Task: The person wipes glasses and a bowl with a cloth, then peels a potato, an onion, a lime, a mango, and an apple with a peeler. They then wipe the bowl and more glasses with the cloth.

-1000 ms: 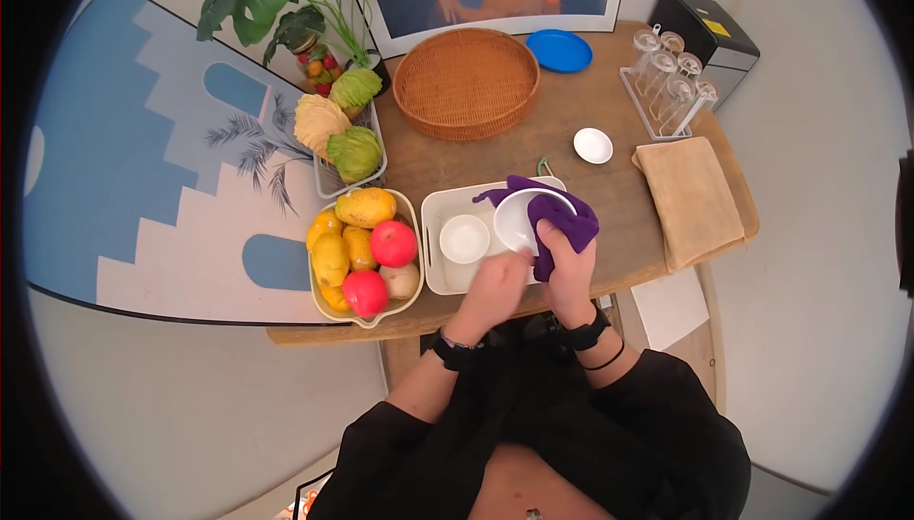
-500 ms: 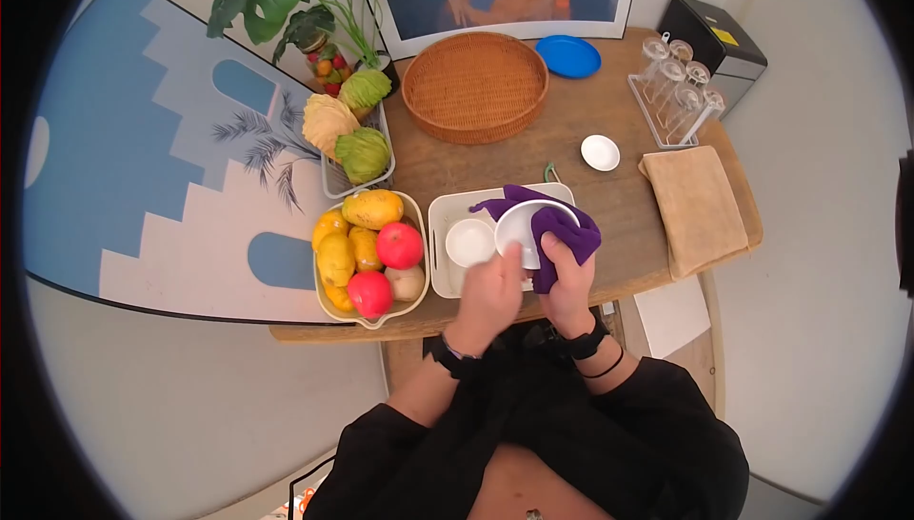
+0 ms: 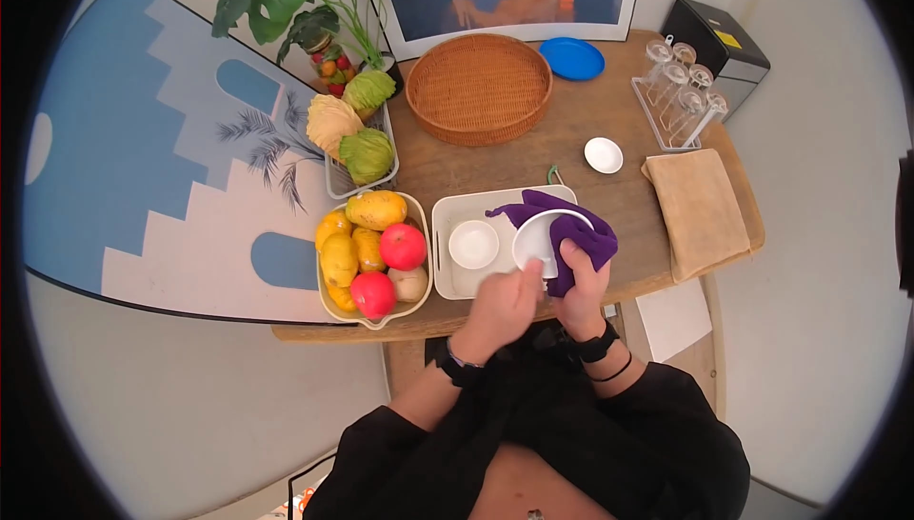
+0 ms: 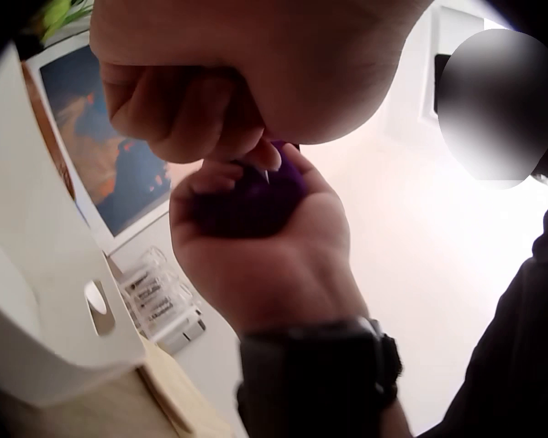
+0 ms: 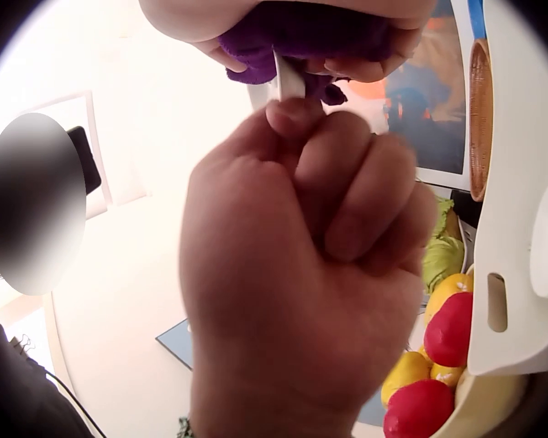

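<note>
A white bowl point(image 3: 533, 237) hangs tilted over the right part of a cream tray point(image 3: 451, 283). My left hand point(image 3: 503, 310) pinches its near rim, the thumb over the inside and the other fingers curled below, as the right wrist view shows. A purple cloth point(image 3: 594, 246) wraps the bowl's right side and trails behind it. Through that cloth my right hand point(image 3: 583, 290) grips the bowl, thumb on the inner side. From the left wrist view, the right hand's fingers wrap bunched cloth point(image 4: 256, 205) beneath the bowl. Another white bowl point(image 3: 473, 245) sits in the tray's left part.
Left of the tray, a basket point(image 3: 423, 303) holds yellow and red fruit. Cabbages point(image 3: 366, 155) fill a grey basket behind it. Farther back are a wicker basket point(image 3: 479, 91) and blue plate point(image 3: 571, 59). A small white dish point(image 3: 604, 155), folded tan cloth point(image 3: 700, 210) and glasses point(image 3: 687, 106) stand right.
The held bowl, cloth and both hands have shifted slightly right over the tray. My left thumb has come over the bowl's near rim. The small bowl in the tray stays put.
</note>
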The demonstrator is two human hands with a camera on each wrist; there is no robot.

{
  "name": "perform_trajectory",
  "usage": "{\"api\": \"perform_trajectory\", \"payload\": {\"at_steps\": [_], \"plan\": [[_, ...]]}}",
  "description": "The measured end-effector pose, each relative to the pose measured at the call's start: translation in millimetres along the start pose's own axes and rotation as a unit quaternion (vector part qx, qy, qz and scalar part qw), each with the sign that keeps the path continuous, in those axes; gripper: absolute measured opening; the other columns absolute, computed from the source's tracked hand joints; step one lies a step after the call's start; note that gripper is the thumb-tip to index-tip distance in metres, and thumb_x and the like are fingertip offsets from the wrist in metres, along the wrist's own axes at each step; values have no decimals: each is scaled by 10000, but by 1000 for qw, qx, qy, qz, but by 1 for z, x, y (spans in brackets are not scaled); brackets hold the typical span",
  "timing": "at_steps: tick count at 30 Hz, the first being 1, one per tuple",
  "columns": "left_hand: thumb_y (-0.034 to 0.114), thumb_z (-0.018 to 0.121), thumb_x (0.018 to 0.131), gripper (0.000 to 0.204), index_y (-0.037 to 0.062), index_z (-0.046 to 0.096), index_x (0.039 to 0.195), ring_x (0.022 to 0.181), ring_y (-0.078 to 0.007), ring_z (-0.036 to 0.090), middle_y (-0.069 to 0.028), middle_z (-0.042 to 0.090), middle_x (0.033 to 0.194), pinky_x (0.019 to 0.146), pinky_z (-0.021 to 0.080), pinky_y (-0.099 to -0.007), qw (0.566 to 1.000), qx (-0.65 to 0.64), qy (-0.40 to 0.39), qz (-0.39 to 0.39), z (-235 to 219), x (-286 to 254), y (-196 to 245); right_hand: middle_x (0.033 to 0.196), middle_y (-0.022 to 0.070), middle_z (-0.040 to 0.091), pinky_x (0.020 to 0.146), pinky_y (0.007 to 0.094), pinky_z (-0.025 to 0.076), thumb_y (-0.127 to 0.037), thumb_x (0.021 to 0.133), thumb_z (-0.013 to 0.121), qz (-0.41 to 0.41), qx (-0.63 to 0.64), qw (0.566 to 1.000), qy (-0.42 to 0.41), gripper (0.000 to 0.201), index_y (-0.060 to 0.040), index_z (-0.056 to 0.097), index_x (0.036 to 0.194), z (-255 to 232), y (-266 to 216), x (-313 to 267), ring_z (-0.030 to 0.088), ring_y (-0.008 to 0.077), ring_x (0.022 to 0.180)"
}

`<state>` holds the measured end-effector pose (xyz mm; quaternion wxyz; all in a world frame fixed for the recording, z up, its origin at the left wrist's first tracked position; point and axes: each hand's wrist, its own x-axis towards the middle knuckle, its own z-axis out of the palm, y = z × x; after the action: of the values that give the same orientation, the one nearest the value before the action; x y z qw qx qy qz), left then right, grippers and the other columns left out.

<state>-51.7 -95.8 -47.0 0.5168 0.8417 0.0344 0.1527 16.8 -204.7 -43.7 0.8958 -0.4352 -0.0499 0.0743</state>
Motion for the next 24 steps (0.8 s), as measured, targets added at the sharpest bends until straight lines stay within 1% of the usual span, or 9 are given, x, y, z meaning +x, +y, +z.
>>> {"api": "perform_trajectory", "payload": {"at_steps": [3, 5, 6, 9, 11, 13, 17, 21, 24], "plan": [[291, 495, 1043, 452, -26, 645, 757, 626, -434, 631, -240, 599, 634, 548, 462, -493, 997, -74, -26, -1, 11, -4, 3, 1066, 79, 705, 861, 274, 499, -45, 876, 651, -30, -72, 995, -60, 338, 37, 606, 1201, -7, -6, 2, 641, 135, 933], [296, 522, 1030, 446, -26, 639, 744, 612, -435, 620, -237, 591, 627, 534, 451, -484, 996, 78, -40, -14, -15, 3, 7, 1082, 84, 704, 859, 263, 496, -50, 878, 651, -32, -102, 990, -90, 363, 35, 585, 1224, -9, -11, 2, 642, 131, 939], [287, 542, 1022, 409, -14, 645, 765, 586, -431, 602, -228, 587, 628, 516, 431, -479, 996, 45, -12, -74, -29, 8, 19, 1082, 84, 704, 859, 263, 496, -50, 878, 651, -33, -101, 990, -94, 363, 35, 585, 1224, -7, -13, 3, 642, 131, 939], [272, 543, 1027, 393, -2, 641, 763, 576, -431, 592, -228, 578, 626, 509, 422, -474, 997, 75, 28, 18, -42, 16, 16, 1063, 74, 701, 838, 256, 505, -56, 880, 655, -28, -85, 992, -85, 358, 23, 587, 1223, -3, -10, 0, 646, 129, 909], [254, 528, 1036, 396, 8, 631, 744, 593, -419, 615, -219, 595, 625, 528, 453, -456, 995, 85, 40, 22, -31, 13, 20, 1021, 54, 686, 753, 246, 514, -55, 881, 650, 55, 22, 997, -40, 348, 6, 586, 1218, -2, 0, -6, 639, 125, 848], [243, 509, 1043, 392, 7, 637, 757, 611, -407, 634, -205, 625, 637, 562, 487, -453, 998, -12, 65, -21, -9, 2, 17, 985, 35, 664, 642, 229, 491, -71, 883, 658, 28, 34, 999, 19, 301, -8, 608, 1172, 5, 3, -7, 614, 111, 781], [274, 516, 1040, 435, -6, 631, 727, 606, -393, 644, -192, 617, 610, 581, 495, -473, 999, -34, 1, -22, 8, -8, 8, 997, 57, 691, 763, 256, 511, -53, 876, 655, 22, -18, 999, -21, 261, 16, 636, 1127, 2, -5, -5, 630, 121, 844], [246, 556, 1016, 419, 2, 608, 679, 579, -400, 626, -209, 574, 586, 520, 456, -471, 996, 31, 67, -56, -27, 7, 13, 1059, 89, 712, 854, 269, 506, -35, 871, 646, -14, -63, 995, -83, 305, 43, 613, 1164, -2, -10, -3, 648, 138, 928], [227, 559, 1017, 417, 7, 605, 665, 547, -393, 608, -205, 560, 568, 491, 441, -456, 993, 78, 93, 10, -30, 11, 19, 1083, 93, 710, 874, 268, 502, -28, 870, 646, -7, -48, 996, -81, 347, 48, 591, 1204, -2, -3, -5, 646, 143, 971]]}}
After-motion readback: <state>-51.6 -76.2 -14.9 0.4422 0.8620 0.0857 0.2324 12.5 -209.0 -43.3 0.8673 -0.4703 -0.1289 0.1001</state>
